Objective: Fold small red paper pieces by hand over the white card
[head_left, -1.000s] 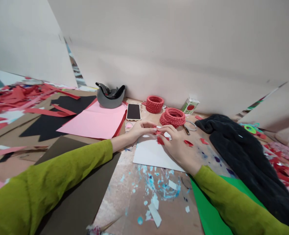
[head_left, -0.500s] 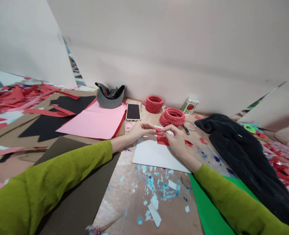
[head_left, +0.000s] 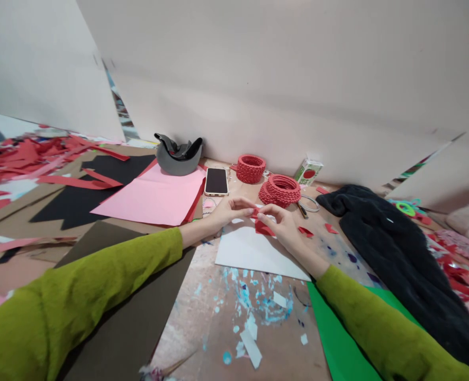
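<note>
A small piece of red paper (head_left: 255,212) is pinched between the fingertips of my left hand (head_left: 231,212) and my right hand (head_left: 281,226). Both hands are closed on it, just above a white sheet (head_left: 244,248). On that sheet, under the fingers, lies another red paper piece (head_left: 263,228), partly hidden by my right hand. Right of my right hand rests a folded red scrap (head_left: 306,232), with a second red scrap (head_left: 331,228) farther out. Beyond the hands stand two stacks of red zigzag-edged rings, a nearer one (head_left: 279,190) and a farther one (head_left: 251,169).
A phone (head_left: 216,181), a grey cap (head_left: 180,156) and pink paper (head_left: 155,196) lie at the back left. Dark cloth (head_left: 389,238) and green paper (head_left: 345,333) are on the right. A small carton (head_left: 309,172) stands by the white wall (head_left: 258,79). Red paper strips (head_left: 32,159) heap up far left.
The red paper between my fingertips has turned and shows more of its face. My right fingers have shifted slightly left and down; my left hand has barely moved.
</note>
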Available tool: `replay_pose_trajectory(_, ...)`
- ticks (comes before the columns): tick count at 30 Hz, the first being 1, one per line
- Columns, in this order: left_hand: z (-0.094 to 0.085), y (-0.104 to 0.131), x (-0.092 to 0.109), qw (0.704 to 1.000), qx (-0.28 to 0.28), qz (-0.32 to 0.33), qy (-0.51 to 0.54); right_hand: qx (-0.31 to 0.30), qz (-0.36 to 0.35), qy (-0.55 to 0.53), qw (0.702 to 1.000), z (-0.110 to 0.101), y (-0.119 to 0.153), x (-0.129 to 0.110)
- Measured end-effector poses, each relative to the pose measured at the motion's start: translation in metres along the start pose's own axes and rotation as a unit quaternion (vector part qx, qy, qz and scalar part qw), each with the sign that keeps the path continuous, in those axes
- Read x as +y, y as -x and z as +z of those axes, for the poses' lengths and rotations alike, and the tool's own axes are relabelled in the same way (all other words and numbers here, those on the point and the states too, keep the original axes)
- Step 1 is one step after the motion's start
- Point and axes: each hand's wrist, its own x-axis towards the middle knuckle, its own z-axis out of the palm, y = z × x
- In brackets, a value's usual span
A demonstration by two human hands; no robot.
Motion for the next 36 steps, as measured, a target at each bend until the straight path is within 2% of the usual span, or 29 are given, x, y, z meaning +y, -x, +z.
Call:
replay_pose_trajectory(6, 0.0, 0.001, 0.0, 1.0, 0.002, -0.026, -0.017, -0.004, 0.004, -0.006, 1.0, 0.0, -0.001, 0.002)
replay_pose_trajectory(12, -0.002, -0.002, -0.001, 0.999, -0.039, -0.003, -0.03, -0.024, -0.015, -0.006, 1.0, 0.0, -0.001, 0.006)
replay_pose_trajectory(15, -0.001, -0.002, 0.001, 0.999, -0.04, 0.005, -0.031, -0.019, -0.009, -0.019, 1.0, 0.0, -0.002, 0.007)
replay_pose_trajectory(20, 0.001, -0.001, 0.003, 0.999, -0.035, -0.02, -0.008, -0.038, -0.005, -0.052, 0.998, -0.001, -0.002, 0.004)
replay_pose_trajectory(24, 0.0, -0.004, -0.001, 0.999, -0.028, -0.015, 0.018, -0.043, -0.017, -0.063, 0.997, 0.0, 0.0, -0.001)
replay_pose_trajectory(29, -0.002, -0.007, -0.007, 0.998, -0.061, -0.023, 0.008, -0.047, -0.004, -0.07, 0.996, 0.001, 0.001, 0.0)
replay_pose_trajectory(32, -0.002, -0.006, -0.007, 0.999, -0.041, -0.027, -0.003, -0.025, -0.017, -0.047, 0.998, 0.0, 0.0, 0.004)
replay_pose_trajectory(36, -0.002, -0.002, -0.003, 0.999, -0.016, -0.038, -0.013, 0.037, -0.066, 0.037, 0.996, 0.0, 0.002, 0.004)
